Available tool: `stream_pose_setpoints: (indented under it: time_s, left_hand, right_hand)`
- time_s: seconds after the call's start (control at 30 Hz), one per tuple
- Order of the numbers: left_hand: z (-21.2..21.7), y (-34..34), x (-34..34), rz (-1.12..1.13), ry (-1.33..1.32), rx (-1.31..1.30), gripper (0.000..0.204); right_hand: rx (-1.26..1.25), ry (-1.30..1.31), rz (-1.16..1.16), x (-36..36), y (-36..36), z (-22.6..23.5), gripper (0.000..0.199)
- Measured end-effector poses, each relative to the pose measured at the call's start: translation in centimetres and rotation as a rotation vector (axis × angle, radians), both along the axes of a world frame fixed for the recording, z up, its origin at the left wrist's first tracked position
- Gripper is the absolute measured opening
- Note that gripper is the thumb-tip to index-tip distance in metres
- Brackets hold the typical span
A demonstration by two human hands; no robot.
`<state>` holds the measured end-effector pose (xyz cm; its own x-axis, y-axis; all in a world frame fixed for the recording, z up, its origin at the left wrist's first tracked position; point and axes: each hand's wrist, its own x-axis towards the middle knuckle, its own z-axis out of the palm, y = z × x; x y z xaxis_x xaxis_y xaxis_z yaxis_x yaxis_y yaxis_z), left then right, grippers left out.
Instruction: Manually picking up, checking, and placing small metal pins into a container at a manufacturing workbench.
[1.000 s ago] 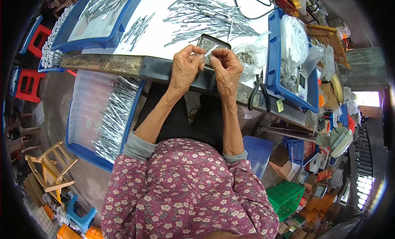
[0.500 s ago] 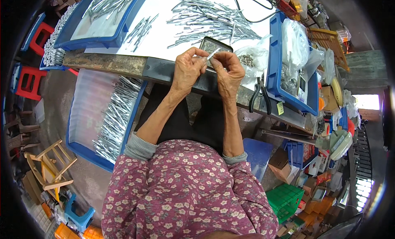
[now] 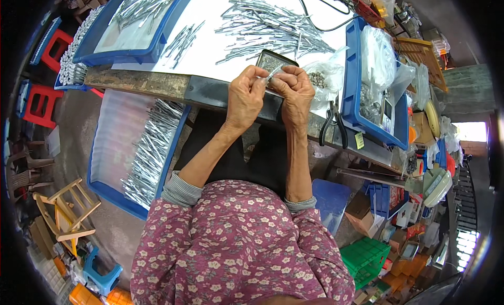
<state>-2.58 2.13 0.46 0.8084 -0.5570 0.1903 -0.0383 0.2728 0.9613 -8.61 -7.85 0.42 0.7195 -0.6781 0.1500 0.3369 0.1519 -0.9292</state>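
Left hand (image 3: 245,98) and right hand (image 3: 294,90) pinched one metal pin (image 3: 274,73) over a small tray (image 3: 274,61) of bits, blue bin (image 3: 137,147) held pins, counter (image 3: 220,48) strewn.

The desk (image 3: 157,82) lies in front of the person. Both hands meet above its near edge, the left hand (image 3: 244,98) just left of the right hand (image 3: 294,92), with a thin pin (image 3: 273,72) between them. Behind the hands is a small tray (image 3: 273,59), and behind it a heap of pins (image 3: 268,27). A bag (image 3: 328,77) lies right of the hands, pliers (image 3: 332,124) hang at the edge, and a bin (image 3: 367,90) stands further right. Another bin (image 3: 131,158) sits below the desk, on the left.
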Motion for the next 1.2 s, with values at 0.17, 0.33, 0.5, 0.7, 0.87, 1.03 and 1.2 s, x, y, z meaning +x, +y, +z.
stream_pose_setpoints:
  time_s: [0.17,0.33,0.5,0.7,0.87,1.03,1.2]
  left_hand:
    - [-0.4,-0.8,-0.5,0.156,-0.151,0.046,0.006]
    - [-0.2,-0.9,-0.3,0.177,-0.164,0.034,0.006]
    - [0.1,-1.0,-0.1,0.109,-0.039,0.006,0.007]
    - [0.4,-0.8,0.2,-0.036,0.179,-0.131,0.007]
    - [0.6,-0.3,0.5,-0.016,0.19,-0.143,0.007]
    - [0.8,-0.2,0.2,-0.066,0.274,-0.201,0.007]
    - [0.3,-0.3,0.5,-0.07,0.251,-0.212,0.01]
  right_hand:
    - [-0.059,0.025,-0.085,0.3,1.3,0.5,0.028]
    - [-0.263,0.098,-0.219,0.7,2.4,0.5,0.021]
    - [-0.357,0.14,-0.268,1.0,2.7,-0.4,0.023]
    - [-0.082,0.084,-0.154,0.9,1.1,0.0,0.025]
    - [-0.358,0.065,-0.213,1.4,2.4,0.0,0.024]
    - [0.056,0.012,-0.007,0.8,1.3,0.0,0.03]
    - [-0.06,0.075,-0.006,1.0,1.3,-0.4,0.029]
